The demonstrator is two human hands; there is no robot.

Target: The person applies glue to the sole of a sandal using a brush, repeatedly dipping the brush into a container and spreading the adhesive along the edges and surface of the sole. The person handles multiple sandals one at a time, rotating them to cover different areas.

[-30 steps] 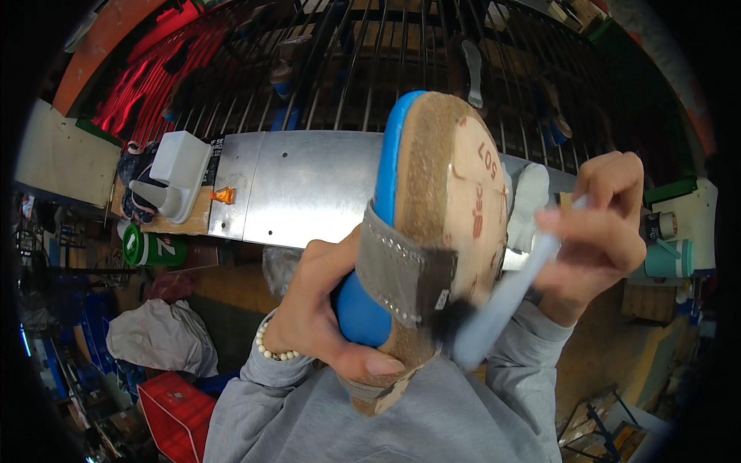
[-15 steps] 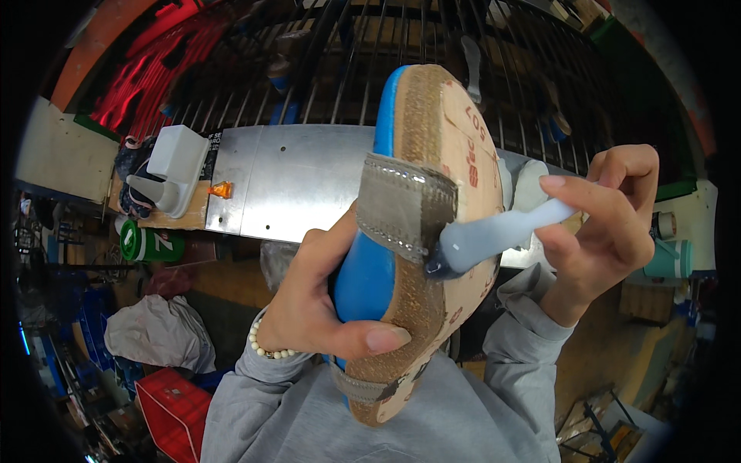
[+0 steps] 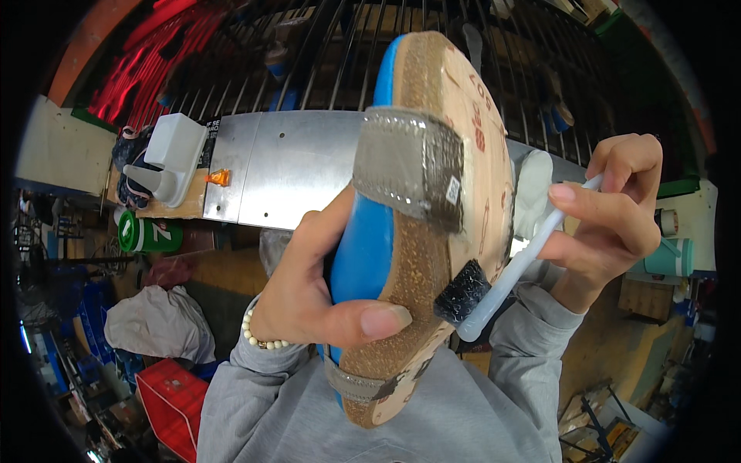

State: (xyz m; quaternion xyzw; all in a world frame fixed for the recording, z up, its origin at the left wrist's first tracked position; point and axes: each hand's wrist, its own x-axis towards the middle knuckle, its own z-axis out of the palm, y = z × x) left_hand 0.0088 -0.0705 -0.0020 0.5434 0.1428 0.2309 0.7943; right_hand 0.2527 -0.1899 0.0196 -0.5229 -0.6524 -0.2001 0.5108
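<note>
Metal bench behind, left hand clasps shoe around its middle, right hand pinches brush.

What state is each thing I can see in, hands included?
Blue-and-brown shoe: held up, pale underside turned rightward.
Wide grey strap: wrapped over the shoe's brown side.
Left hand: closed on the shoe.
White-handled, black-bristled brush: held, bristles at the underside's edge; contact unclear.
Right hand: gripping the brush handle.
Small orange wrapper: lying on the worktop.
Pale grey cloth: crumpled.
</note>
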